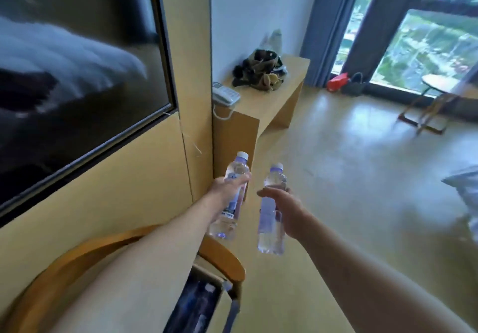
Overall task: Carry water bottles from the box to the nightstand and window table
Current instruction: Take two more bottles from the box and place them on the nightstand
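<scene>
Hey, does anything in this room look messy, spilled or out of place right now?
No spills show. The left hand and right hand each hold a capped water bottle. The one untidy spot is a dark heap of crumpled items on the wooden desk beside the phone; blur hides what they are.

A hotel room: wall television (77, 74), desk telephone (225, 96), high-rise window (426, 48).
</scene>
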Available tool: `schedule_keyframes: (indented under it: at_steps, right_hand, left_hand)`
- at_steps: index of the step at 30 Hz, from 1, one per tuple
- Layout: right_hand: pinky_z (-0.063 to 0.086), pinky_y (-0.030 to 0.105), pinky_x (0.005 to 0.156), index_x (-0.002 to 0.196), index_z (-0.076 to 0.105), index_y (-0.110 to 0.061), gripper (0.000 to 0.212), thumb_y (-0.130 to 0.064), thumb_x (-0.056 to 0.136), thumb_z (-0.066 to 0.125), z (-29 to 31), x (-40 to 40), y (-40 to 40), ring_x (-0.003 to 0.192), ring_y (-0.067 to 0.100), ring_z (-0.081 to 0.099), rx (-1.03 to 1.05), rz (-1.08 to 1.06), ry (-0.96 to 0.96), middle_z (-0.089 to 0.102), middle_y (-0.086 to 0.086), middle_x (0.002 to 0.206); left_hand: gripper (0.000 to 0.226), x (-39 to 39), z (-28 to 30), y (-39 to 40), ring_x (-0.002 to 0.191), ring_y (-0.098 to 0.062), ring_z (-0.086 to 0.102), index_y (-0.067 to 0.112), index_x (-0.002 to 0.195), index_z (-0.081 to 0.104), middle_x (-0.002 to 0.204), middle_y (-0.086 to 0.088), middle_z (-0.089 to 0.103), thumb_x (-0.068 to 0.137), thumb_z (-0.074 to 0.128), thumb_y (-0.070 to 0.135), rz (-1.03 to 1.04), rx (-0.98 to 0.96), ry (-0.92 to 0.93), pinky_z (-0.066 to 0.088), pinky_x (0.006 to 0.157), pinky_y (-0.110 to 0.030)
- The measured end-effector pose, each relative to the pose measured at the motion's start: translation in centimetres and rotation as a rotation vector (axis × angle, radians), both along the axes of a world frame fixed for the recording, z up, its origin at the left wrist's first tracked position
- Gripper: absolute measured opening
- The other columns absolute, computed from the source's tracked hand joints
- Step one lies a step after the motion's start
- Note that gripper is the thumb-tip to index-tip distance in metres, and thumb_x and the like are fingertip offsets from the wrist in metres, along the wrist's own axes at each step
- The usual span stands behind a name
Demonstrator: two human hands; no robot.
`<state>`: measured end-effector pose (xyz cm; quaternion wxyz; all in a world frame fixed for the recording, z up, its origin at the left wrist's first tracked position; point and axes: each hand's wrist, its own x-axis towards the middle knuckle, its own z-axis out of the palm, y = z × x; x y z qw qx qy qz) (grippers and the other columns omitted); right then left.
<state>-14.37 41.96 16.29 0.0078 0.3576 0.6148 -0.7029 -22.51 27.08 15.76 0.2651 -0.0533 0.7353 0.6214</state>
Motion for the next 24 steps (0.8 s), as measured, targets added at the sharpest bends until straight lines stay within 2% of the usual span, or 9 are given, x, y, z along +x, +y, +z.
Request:
schedule_keyframes:
  at_steps: [3,5,7,10,12,15,18,21,24]
  right_hand:
    - [0.037,0.027,0.058,0.094,0.063,-0.022,0.027,-0.015,0.076,0.082,0.6,4.4,5.0,0.067,0.015,0.053,0.002,-0.149,0.019,0.061,-0.001,0.079]
    - [0.041,0.028,0.063,0.080,0.062,-0.022,0.020,-0.012,0.079,0.079,1.4,7.7,8.1,0.068,0.016,0.055,-0.006,-0.236,0.039,0.061,-0.002,0.071]
    - [0.043,0.031,0.073,0.076,0.062,-0.021,0.021,-0.010,0.079,0.079,2.2,11.2,11.1,0.073,0.019,0.057,0.034,-0.352,0.064,0.061,0.000,0.073]
    - [0.044,0.037,0.080,0.079,0.066,-0.019,0.020,-0.009,0.075,0.082,3.7,17.1,15.1,0.083,0.025,0.059,0.088,-0.537,0.113,0.064,0.007,0.084]
    - [0.045,0.036,0.078,0.081,0.066,-0.016,0.020,-0.007,0.074,0.082,4.5,21.3,17.7,0.083,0.025,0.060,0.096,-0.642,0.136,0.064,0.010,0.088]
    - [0.045,0.032,0.075,0.087,0.067,-0.014,0.021,-0.006,0.075,0.082,5.3,28.0,21.5,0.082,0.021,0.060,0.121,-0.756,0.172,0.066,0.008,0.089]
    - [0.045,0.033,0.081,0.097,0.072,-0.011,0.026,-0.012,0.073,0.083,5.4,35.0,25.5,0.090,0.020,0.060,0.136,-0.838,0.173,0.068,0.004,0.095]
    - [0.053,0.043,0.097,0.103,0.073,-0.009,0.038,-0.018,0.068,0.085,5.5,41.6,28.9,0.104,0.028,0.065,0.151,-0.933,0.140,0.072,0.010,0.103]
    - [0.056,0.049,0.097,0.106,0.073,-0.009,0.044,-0.019,0.064,0.084,5.4,48.8,32.2,0.105,0.034,0.068,0.172,-1.040,0.107,0.073,0.017,0.108]
  left_hand:
    - [0.040,1.2,0.1,7.3,0.074,-0.018,0.066,0.009,0.099,0.073,0.092,-0.005,0.070,0.080,0.084,0.043,-0.157,0.039,-0.010,0.058,0.077,-0.032]
    - [0.064,3.2,0.7,11.8,0.090,-0.023,0.063,0.001,0.119,0.068,0.102,-0.009,0.065,0.080,0.083,0.050,-0.262,0.047,-0.030,0.053,0.098,-0.044]
    - [0.076,5.8,1.6,16.2,0.100,-0.024,0.060,0.002,0.130,0.061,0.109,-0.011,0.061,0.082,0.078,0.058,-0.377,0.061,-0.039,0.049,0.096,-0.041]
    - [0.065,10.6,3.1,22.2,0.100,-0.022,0.064,0.007,0.124,0.064,0.108,-0.009,0.065,0.083,0.078,0.056,-0.552,0.103,0.018,0.050,0.100,-0.040]
    - [0.050,14.3,4.2,25.9,0.083,-0.023,0.063,0.009,0.104,0.072,0.092,-0.009,0.066,0.077,0.086,0.048,-0.647,0.118,0.076,0.053,0.083,-0.039]
    - [0.031,20.5,5.9,31.0,0.061,-0.021,0.058,0.011,0.082,0.070,0.070,-0.007,0.063,0.079,0.086,0.037,-0.782,0.121,0.115,0.046,0.062,-0.032]
    - [0.031,27.4,7.2,35.7,0.041,-0.015,0.058,0.008,0.083,0.071,0.057,-0.003,0.064,0.083,0.083,0.036,-0.917,0.121,0.131,0.044,0.044,-0.021]
    - [0.035,34.5,8.0,39.8,0.036,-0.018,0.056,0.006,0.086,0.072,0.058,-0.010,0.067,0.084,0.081,0.040,-1.037,0.115,0.113,0.043,0.038,-0.021]
    - [0.035,42.2,8.0,44.5,0.032,-0.015,0.053,0.006,0.086,0.071,0.053,-0.008,0.065,0.088,0.077,0.040,-1.175,0.131,0.073,0.039,0.034,-0.018]
